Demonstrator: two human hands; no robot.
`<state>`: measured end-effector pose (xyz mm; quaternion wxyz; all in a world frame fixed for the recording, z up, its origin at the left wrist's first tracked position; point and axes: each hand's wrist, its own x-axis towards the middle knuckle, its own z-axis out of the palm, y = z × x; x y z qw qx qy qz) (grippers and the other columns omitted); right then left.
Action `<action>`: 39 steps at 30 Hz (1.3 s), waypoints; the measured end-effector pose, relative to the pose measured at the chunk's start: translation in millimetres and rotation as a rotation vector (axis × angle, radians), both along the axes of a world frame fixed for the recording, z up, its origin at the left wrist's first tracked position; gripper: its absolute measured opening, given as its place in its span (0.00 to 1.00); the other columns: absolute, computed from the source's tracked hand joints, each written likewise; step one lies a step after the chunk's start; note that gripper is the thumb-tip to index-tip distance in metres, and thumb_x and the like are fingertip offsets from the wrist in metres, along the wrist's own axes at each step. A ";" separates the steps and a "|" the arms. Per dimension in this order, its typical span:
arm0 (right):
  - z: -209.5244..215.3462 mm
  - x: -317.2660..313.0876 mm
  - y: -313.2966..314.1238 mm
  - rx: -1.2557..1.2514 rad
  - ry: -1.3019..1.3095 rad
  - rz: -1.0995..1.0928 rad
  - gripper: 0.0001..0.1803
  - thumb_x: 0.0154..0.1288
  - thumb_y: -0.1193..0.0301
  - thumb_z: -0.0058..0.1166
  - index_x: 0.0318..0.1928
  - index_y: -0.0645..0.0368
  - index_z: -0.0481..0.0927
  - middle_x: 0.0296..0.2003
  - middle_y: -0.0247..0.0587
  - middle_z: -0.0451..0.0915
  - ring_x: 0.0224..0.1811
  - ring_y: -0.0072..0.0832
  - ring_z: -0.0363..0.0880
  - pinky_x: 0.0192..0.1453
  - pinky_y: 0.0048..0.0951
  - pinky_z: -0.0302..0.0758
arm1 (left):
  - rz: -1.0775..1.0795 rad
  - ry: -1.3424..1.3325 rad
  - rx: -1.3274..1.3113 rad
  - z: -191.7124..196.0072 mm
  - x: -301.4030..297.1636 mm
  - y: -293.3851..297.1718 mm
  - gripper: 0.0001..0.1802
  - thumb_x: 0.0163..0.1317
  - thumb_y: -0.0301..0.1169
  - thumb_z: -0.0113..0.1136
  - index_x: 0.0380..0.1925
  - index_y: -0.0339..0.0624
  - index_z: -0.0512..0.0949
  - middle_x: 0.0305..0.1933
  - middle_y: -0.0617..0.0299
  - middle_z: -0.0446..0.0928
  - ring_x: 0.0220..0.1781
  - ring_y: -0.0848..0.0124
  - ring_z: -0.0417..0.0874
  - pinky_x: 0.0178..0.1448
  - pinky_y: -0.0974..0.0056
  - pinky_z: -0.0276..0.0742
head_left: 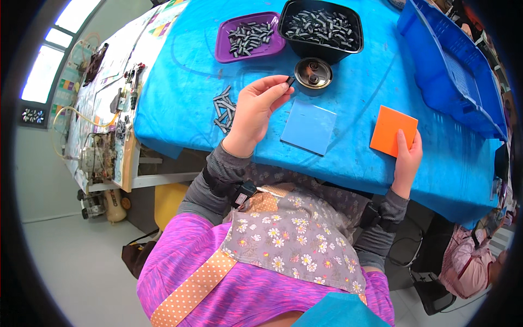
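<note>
My left hand point(255, 111) pinches a small black piece point(290, 81) between thumb and fingertips, just left of a round metal tin point(313, 73) with a dark, brownish inside. Below the tin lies a flat light-blue square point(309, 128) on the blue table cover. At the right, my right hand point(408, 158) grips a flat orange square point(393, 129) by its lower right corner, thumb on top and the other fingers partly hidden at its edge. Beside my left wrist is a loose pile of small grey strips point(224, 110), partly hidden by the hand.
Beyond the tin stand a purple tray point(223, 46) and a deeper black tub point(321, 50), both holding many small dark pieces. A large blue plastic crate point(444, 76) is at the far right. To the left, another bench point(98, 103) carries tools. A person point(471, 261) sits at lower right.
</note>
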<state>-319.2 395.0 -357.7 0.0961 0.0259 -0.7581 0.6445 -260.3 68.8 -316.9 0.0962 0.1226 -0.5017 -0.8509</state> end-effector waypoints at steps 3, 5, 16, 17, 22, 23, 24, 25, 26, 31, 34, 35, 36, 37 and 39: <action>0.6 0.1 -0.3 0.005 -0.003 0.005 0.18 0.67 0.70 0.53 0.53 0.68 0.72 0.46 0.39 0.78 0.47 0.22 0.75 0.53 0.23 0.70 | 0.009 0.012 -0.005 -1.2 -1.5 2.4 0.12 0.61 0.24 0.59 0.45 0.33 0.77 0.42 0.58 0.79 0.45 0.71 0.81 0.53 0.70 0.77; -0.2 -0.3 0.2 0.003 -0.010 0.017 0.18 0.68 0.70 0.52 0.54 0.68 0.72 0.46 0.38 0.78 0.48 0.21 0.75 0.53 0.23 0.70 | 0.013 0.010 -0.007 -0.6 -1.9 3.8 0.13 0.61 0.24 0.59 0.45 0.33 0.77 0.42 0.58 0.79 0.46 0.71 0.81 0.53 0.70 0.76; -2.9 -2.3 3.1 0.035 -0.016 0.009 0.19 0.67 0.70 0.52 0.54 0.68 0.72 0.47 0.39 0.78 0.48 0.22 0.75 0.54 0.23 0.70 | 0.060 0.002 -0.108 0.9 -7.8 7.5 0.12 0.57 0.24 0.64 0.40 0.38 0.75 0.40 0.61 0.79 0.44 0.72 0.81 0.54 0.69 0.75; -2.8 -2.1 3.0 0.035 -0.016 0.008 0.19 0.67 0.70 0.52 0.54 0.68 0.72 0.47 0.39 0.78 0.48 0.22 0.75 0.54 0.23 0.70 | 0.059 0.002 -0.108 1.0 -8.4 7.8 0.12 0.57 0.24 0.64 0.40 0.38 0.75 0.40 0.61 0.79 0.44 0.72 0.81 0.54 0.69 0.75; -1.7 -1.5 3.2 0.031 -0.007 0.021 0.19 0.67 0.70 0.53 0.55 0.68 0.72 0.47 0.39 0.78 0.49 0.22 0.75 0.55 0.23 0.70 | 0.069 -0.014 -0.142 -0.4 -13.2 9.6 0.09 0.56 0.24 0.64 0.36 0.40 0.75 0.39 0.61 0.80 0.42 0.73 0.81 0.51 0.70 0.76; -1.1 -1.4 2.4 0.031 -0.008 0.020 0.19 0.67 0.70 0.53 0.55 0.68 0.72 0.47 0.39 0.78 0.49 0.22 0.75 0.55 0.23 0.70 | 0.068 -0.015 -0.143 -2.0 -14.5 9.5 0.09 0.56 0.24 0.64 0.36 0.40 0.75 0.39 0.61 0.80 0.42 0.73 0.81 0.51 0.70 0.76; 0.0 -1.0 0.8 0.026 0.003 0.008 0.19 0.67 0.69 0.53 0.53 0.68 0.72 0.46 0.39 0.78 0.48 0.22 0.75 0.54 0.24 0.70 | 0.083 -0.025 -0.143 -4.8 -15.8 9.3 0.09 0.56 0.24 0.65 0.36 0.40 0.75 0.39 0.61 0.80 0.42 0.73 0.81 0.50 0.71 0.76; 0.5 -0.7 -0.4 0.021 0.013 -0.003 0.18 0.66 0.69 0.54 0.52 0.68 0.73 0.44 0.39 0.78 0.46 0.22 0.75 0.52 0.24 0.71 | 0.098 -0.036 -0.144 -7.8 -17.3 9.1 0.09 0.56 0.24 0.65 0.36 0.41 0.74 0.38 0.61 0.80 0.41 0.74 0.81 0.49 0.71 0.77; 0.6 -0.7 -0.9 0.021 0.012 -0.004 0.18 0.66 0.69 0.54 0.52 0.68 0.73 0.44 0.39 0.78 0.46 0.22 0.75 0.52 0.24 0.71 | 0.097 -0.036 -0.144 -10.8 -18.9 9.0 0.09 0.56 0.24 0.65 0.36 0.41 0.74 0.38 0.61 0.80 0.41 0.74 0.81 0.49 0.71 0.77; -0.2 -0.7 -0.7 -0.002 0.017 0.005 0.19 0.66 0.69 0.54 0.52 0.68 0.73 0.45 0.39 0.78 0.47 0.22 0.75 0.53 0.24 0.71 | 0.181 0.036 -0.295 -27.7 -27.9 10.5 0.09 0.54 0.22 0.66 0.33 0.38 0.75 0.35 0.60 0.81 0.37 0.77 0.80 0.44 0.74 0.76; -3.4 -2.3 1.3 0.001 0.013 0.004 0.18 0.66 0.69 0.54 0.52 0.68 0.73 0.45 0.39 0.78 0.47 0.22 0.75 0.53 0.24 0.71 | 0.213 0.077 -0.381 -33.9 -35.1 13.9 0.09 0.54 0.22 0.67 0.32 0.36 0.76 0.35 0.59 0.81 0.36 0.78 0.80 0.43 0.75 0.75; -3.6 -2.1 1.4 0.001 0.012 0.005 0.18 0.66 0.69 0.54 0.52 0.68 0.73 0.45 0.39 0.78 0.47 0.22 0.75 0.53 0.24 0.71 | 0.213 0.077 -0.380 -34.2 -35.4 15.1 0.09 0.54 0.22 0.67 0.32 0.36 0.76 0.35 0.59 0.81 0.36 0.78 0.80 0.43 0.75 0.75; -3.5 -2.1 1.6 0.018 0.017 -0.001 0.18 0.66 0.69 0.54 0.52 0.68 0.73 0.44 0.39 0.78 0.47 0.22 0.75 0.52 0.24 0.71 | 0.225 0.092 -0.387 -34.2 -35.6 16.1 0.09 0.54 0.21 0.67 0.32 0.36 0.75 0.35 0.59 0.81 0.36 0.77 0.80 0.43 0.74 0.75; -3.5 -2.1 1.7 0.035 0.021 -0.006 0.18 0.67 0.69 0.54 0.52 0.68 0.73 0.44 0.39 0.78 0.47 0.22 0.75 0.52 0.23 0.71 | 0.237 0.107 -0.394 -34.2 -35.7 16.7 0.09 0.53 0.21 0.67 0.32 0.35 0.75 0.35 0.58 0.81 0.36 0.77 0.80 0.43 0.74 0.75; -1.3 -1.5 0.5 0.027 0.019 0.000 0.18 0.67 0.69 0.54 0.52 0.68 0.73 0.44 0.39 0.78 0.46 0.22 0.75 0.52 0.23 0.71 | 0.236 0.103 -0.398 -33.5 -35.6 17.0 0.09 0.54 0.21 0.67 0.32 0.35 0.75 0.35 0.58 0.81 0.37 0.77 0.80 0.43 0.74 0.75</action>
